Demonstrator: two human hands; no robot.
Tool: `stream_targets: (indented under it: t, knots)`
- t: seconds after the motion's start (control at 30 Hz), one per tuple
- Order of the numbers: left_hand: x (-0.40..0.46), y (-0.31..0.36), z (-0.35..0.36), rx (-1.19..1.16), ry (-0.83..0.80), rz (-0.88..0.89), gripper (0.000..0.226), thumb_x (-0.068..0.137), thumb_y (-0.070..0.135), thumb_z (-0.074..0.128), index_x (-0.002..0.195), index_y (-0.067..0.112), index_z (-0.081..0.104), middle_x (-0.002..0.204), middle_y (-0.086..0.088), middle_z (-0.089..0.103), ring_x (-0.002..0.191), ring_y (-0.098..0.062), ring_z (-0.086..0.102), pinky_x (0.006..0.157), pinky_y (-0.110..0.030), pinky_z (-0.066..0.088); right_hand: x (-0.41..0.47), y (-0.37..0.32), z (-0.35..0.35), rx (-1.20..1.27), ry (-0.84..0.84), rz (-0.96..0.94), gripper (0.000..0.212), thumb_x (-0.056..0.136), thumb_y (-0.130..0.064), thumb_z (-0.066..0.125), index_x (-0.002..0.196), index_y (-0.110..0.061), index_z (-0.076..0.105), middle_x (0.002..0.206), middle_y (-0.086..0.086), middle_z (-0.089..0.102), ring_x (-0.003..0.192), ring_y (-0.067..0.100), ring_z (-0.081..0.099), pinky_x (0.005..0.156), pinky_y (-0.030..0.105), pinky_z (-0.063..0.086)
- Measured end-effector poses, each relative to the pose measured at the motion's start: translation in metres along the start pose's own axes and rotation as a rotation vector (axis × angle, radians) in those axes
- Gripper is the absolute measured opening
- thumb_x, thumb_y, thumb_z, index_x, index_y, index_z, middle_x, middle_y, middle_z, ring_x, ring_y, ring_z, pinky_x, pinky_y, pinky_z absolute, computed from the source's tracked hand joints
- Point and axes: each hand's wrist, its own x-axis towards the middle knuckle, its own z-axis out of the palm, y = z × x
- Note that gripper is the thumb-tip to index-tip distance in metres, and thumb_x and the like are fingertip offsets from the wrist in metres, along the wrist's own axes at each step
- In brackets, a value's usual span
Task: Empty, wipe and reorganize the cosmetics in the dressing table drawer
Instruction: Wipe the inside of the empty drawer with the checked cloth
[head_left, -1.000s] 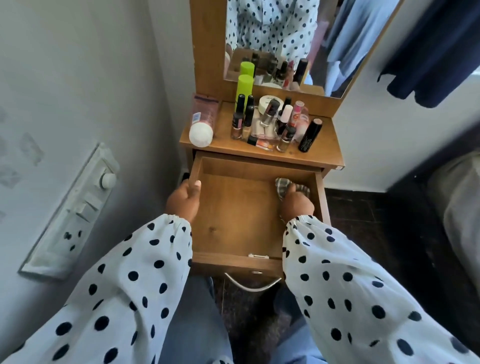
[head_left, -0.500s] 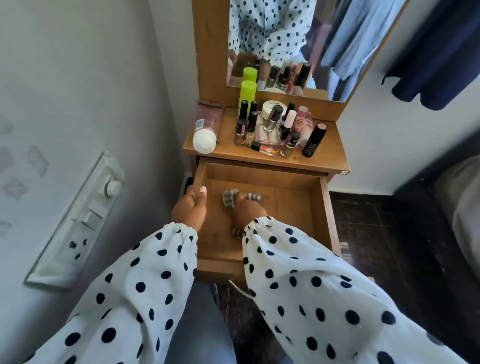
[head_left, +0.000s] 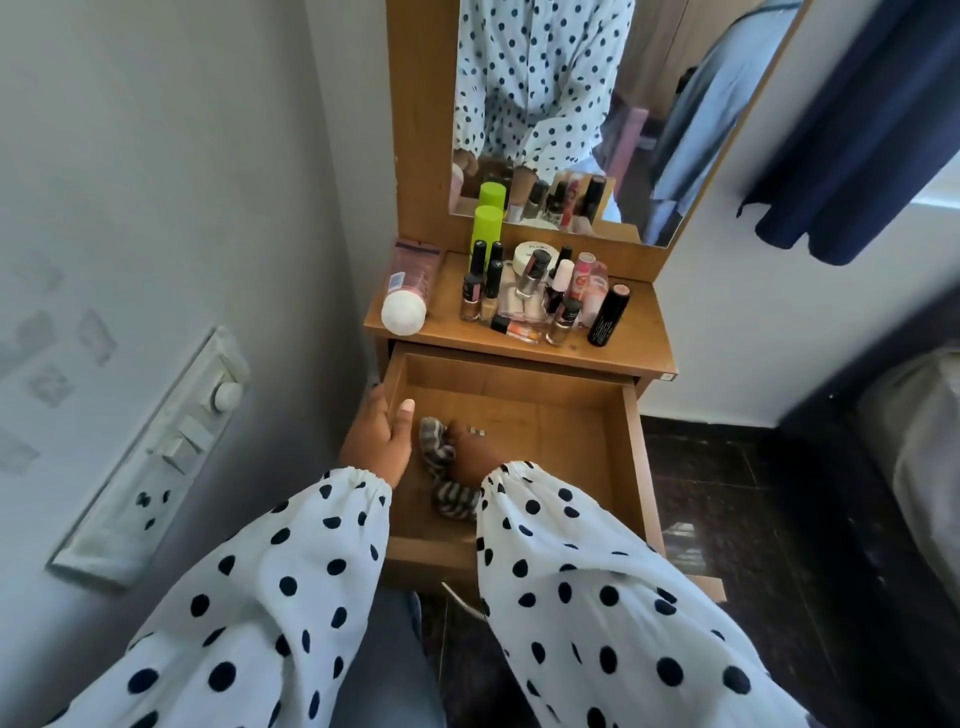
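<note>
The wooden drawer (head_left: 636, 447) of the dressing table is pulled out, and only a striped grey cloth (head_left: 445, 470) lies in it. My right hand (head_left: 470, 453) presses that cloth onto the drawer floor near its left side, fingers curled over it. My left hand (head_left: 382, 439) grips the drawer's left wall, thumb inside. Several cosmetics stand on the tabletop (head_left: 639, 343): a green tube (head_left: 485, 228), small nail polish bottles (head_left: 471, 297), a white jar (head_left: 532, 255), a black tube (head_left: 608, 314) and a lying pink bottle with a white cap (head_left: 406, 296).
A mirror (head_left: 597, 104) rises behind the tabletop. The wall with a switch panel (head_left: 171, 447) is close on the left. Dark clothes (head_left: 862, 130) hang at the upper right, and a bed edge (head_left: 919, 467) lies to the right over dark floor.
My right hand has swept the cloth from the drawer's right back corner across to its left side. My left hand has stayed on the left wall.
</note>
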Motion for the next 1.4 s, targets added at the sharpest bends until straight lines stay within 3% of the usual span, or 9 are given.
stream_targets:
  t: [0.13,0.23,0.37,0.57,0.7,0.8,0.93,1.2,1.4]
  knots:
    - [-0.001,0.0,0.0,-0.009,0.009,0.051,0.049,0.094,0.046,0.028,0.132,0.017,0.042,0.129,-0.006,0.054,0.116,-0.029,0.053,0.098,-0.04,0.042,-0.01,0.046,-0.028,-0.038,0.035,0.163,0.058,0.091,-0.009,0.051,0.141,-0.013,0.022,0.128,0.019,0.053,0.113,0.031,0.057,0.09,0.038,0.048]
    - [-0.001,-0.001,0.001,0.011,0.016,0.061,0.053,0.095,0.045,0.028,0.135,0.014,0.04,0.141,-0.007,0.045,0.129,-0.028,0.043,0.104,-0.039,0.035,-0.027,0.083,-0.04,-0.129,0.055,0.322,0.063,0.089,-0.01,0.053,0.143,-0.009,0.02,0.136,0.02,0.047,0.121,0.033,0.051,0.098,0.044,0.045]
    - [0.001,0.0,0.001,-0.004,0.003,0.053,0.061,0.091,0.051,0.024,0.137,0.013,0.039,0.144,-0.008,0.042,0.132,-0.029,0.04,0.109,-0.046,0.033,-0.052,0.104,-0.032,-0.188,-0.114,0.434,0.072,0.09,-0.013,0.054,0.147,-0.013,0.01,0.147,0.019,0.033,0.134,0.033,0.037,0.108,0.044,0.035]
    - [0.001,-0.003,0.002,-0.002,0.018,0.009,0.058,0.094,0.049,0.026,0.14,0.015,0.035,0.15,-0.006,0.033,0.138,-0.028,0.031,0.112,-0.043,0.026,-0.055,0.068,-0.017,-0.075,-0.112,0.384,0.055,0.093,-0.018,0.047,0.142,-0.011,0.023,0.146,0.016,0.033,0.134,0.03,0.036,0.108,0.043,0.033]
    - [0.003,-0.003,0.002,-0.034,0.022,-0.01,0.056,0.095,0.048,0.027,0.134,0.011,0.043,0.144,-0.011,0.041,0.133,-0.032,0.038,0.111,-0.046,0.03,-0.044,0.015,-0.003,0.011,-0.057,0.145,0.057,0.09,-0.018,0.055,0.139,-0.008,0.028,0.141,0.015,0.04,0.131,0.029,0.038,0.106,0.037,0.035]
    - [0.004,-0.003,0.002,-0.106,0.042,-0.022,0.054,0.096,0.044,0.027,0.141,0.014,0.034,0.148,-0.009,0.036,0.135,-0.03,0.035,0.112,-0.041,0.026,-0.041,-0.021,0.011,0.139,-0.044,0.016,0.052,0.092,-0.013,0.053,0.138,-0.006,0.03,0.138,0.017,0.044,0.126,0.03,0.045,0.102,0.035,0.038]
    - [0.004,-0.001,0.001,-0.179,0.056,-0.049,0.053,0.097,0.043,0.026,0.143,0.016,0.031,0.148,-0.008,0.037,0.135,-0.029,0.036,0.11,-0.038,0.026,-0.047,-0.027,0.006,0.075,-0.137,-0.139,0.044,0.094,-0.01,0.046,0.138,-0.006,0.04,0.137,0.018,0.047,0.125,0.031,0.045,0.102,0.034,0.036]
    - [0.0,0.001,0.002,-0.106,0.056,-0.009,0.054,0.097,0.042,0.027,0.143,0.013,0.031,0.148,-0.009,0.036,0.135,-0.029,0.035,0.11,-0.038,0.027,-0.046,-0.014,0.002,0.074,-0.204,-0.112,0.033,0.089,-0.004,0.046,0.117,-0.005,0.064,0.12,0.014,0.063,0.107,0.028,0.058,0.092,0.031,0.045]
    - [-0.002,0.0,0.0,-0.094,0.039,-0.005,0.056,0.096,0.045,0.027,0.143,0.015,0.029,0.15,-0.006,0.033,0.137,-0.027,0.033,0.11,-0.037,0.026,-0.045,0.007,-0.009,-0.023,-0.245,-0.001,0.032,0.094,-0.012,0.044,0.121,-0.001,0.057,0.126,0.019,0.057,0.117,0.032,0.053,0.093,0.034,0.043]
